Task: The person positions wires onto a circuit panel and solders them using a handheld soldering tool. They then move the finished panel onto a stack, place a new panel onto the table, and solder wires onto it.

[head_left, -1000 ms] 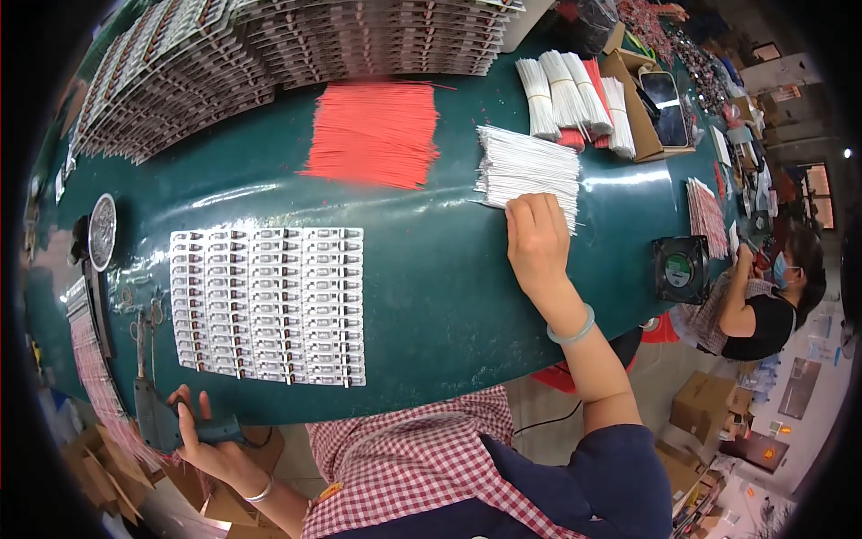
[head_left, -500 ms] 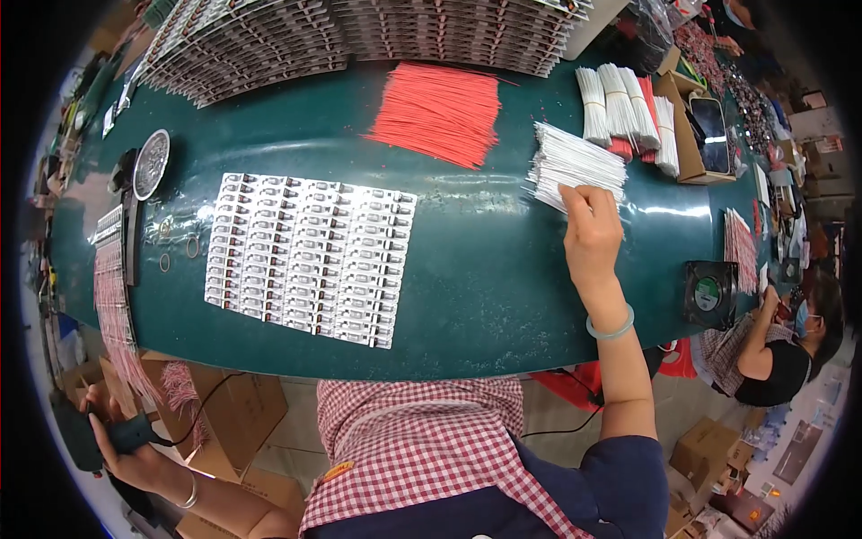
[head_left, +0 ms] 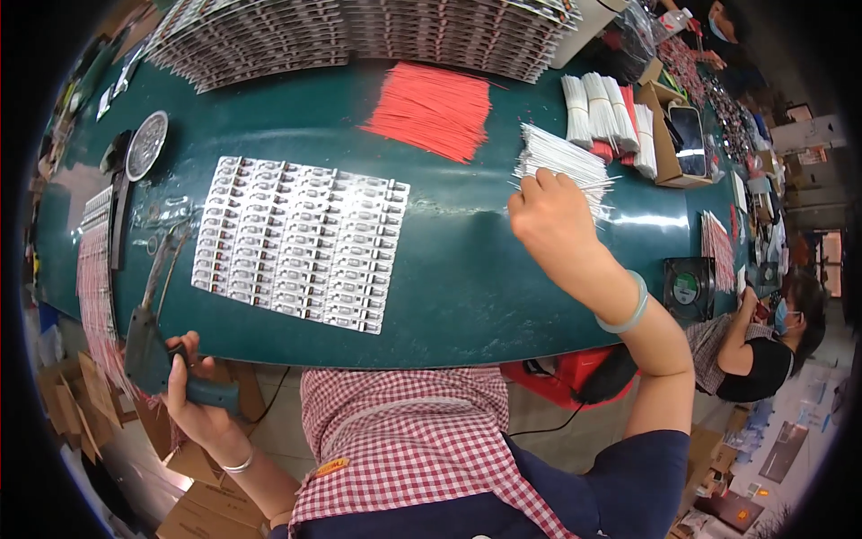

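My left hand (head_left: 199, 395) is wrapped around the handle of a dark green soldering gun (head_left: 148, 346). The gun's long thin tip points up over the table's left part, and a black cord trails from its side. To the right, my right hand (head_left: 558, 220) bends its closed fingers over the near edge of a loose pile of thin white wires (head_left: 575, 166). Its fingertips are partly hidden, so what they pinch cannot be made out. Between my hands lies a panel of small metal parts in rows (head_left: 301, 247), flat on the green table (head_left: 458, 296).
A pile of red wires (head_left: 429, 112) lies beyond the panel, before tall stacks of similar panels (head_left: 449, 40). Bundled white wires (head_left: 597, 108), a cardboard box (head_left: 669, 162) and a small black fan (head_left: 690, 286) stand right. A round metal dish (head_left: 146, 145) sits left. Another person (head_left: 763, 350) works at right.
My left hand has raised the soldering gun from beside the table so its tip reaches over the tabletop. The right hand has turned, its fingers now leaning leftward over the white wires.
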Available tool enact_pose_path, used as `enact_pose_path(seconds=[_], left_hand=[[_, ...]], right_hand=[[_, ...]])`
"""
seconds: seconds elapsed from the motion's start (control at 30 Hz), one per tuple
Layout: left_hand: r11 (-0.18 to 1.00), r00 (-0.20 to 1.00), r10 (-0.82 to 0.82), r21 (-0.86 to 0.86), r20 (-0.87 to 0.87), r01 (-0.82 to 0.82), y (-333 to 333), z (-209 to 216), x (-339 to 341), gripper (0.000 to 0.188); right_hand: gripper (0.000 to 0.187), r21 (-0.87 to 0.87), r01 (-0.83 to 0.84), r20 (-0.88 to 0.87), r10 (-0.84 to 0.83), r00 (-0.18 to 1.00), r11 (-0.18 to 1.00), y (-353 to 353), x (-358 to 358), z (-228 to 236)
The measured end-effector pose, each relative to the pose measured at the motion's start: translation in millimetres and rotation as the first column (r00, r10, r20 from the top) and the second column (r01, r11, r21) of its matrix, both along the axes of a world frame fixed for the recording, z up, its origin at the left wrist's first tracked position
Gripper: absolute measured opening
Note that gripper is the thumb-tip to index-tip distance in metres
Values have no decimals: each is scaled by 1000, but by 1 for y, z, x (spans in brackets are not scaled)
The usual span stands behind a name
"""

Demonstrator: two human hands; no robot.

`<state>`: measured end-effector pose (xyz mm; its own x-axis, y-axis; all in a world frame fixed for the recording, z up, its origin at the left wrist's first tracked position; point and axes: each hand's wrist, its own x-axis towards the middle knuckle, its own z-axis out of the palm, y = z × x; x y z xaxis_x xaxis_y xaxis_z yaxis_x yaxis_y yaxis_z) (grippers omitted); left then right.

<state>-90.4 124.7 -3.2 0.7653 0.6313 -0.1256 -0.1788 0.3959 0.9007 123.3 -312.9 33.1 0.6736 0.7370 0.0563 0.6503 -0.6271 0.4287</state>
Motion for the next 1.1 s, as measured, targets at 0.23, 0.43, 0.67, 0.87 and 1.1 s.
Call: enact_pose_path(seconds=[0.23, 0.43, 0.67, 0.87, 1.1], left_hand=[[978, 999, 12, -209, 35, -4, -36, -13, 22, 27], [956, 996, 84, -282, -1, -81, -26, -39, 30, 27], [943, 999, 39, -332, 18, -30, -13, -48, 46, 23], [956, 995, 96, -281, 17, -88, -13, -57, 55, 20], [959, 989, 147, -244, 5, -142, 0, -51, 60, 20]], right_hand=[[5, -186, 24, -72, -38, 997, 982, 40, -7, -24], [11, 101, 13, -43, -9, 999, 995, 51, 8, -16], [18, 855, 146, -144, -43, 989, 498, 103, 12, -84], [15, 885, 194, -199, -32, 979, 422, 110, 1, -95], [15, 793, 129, -187, 36, 982, 595, 88, -13, -50]])
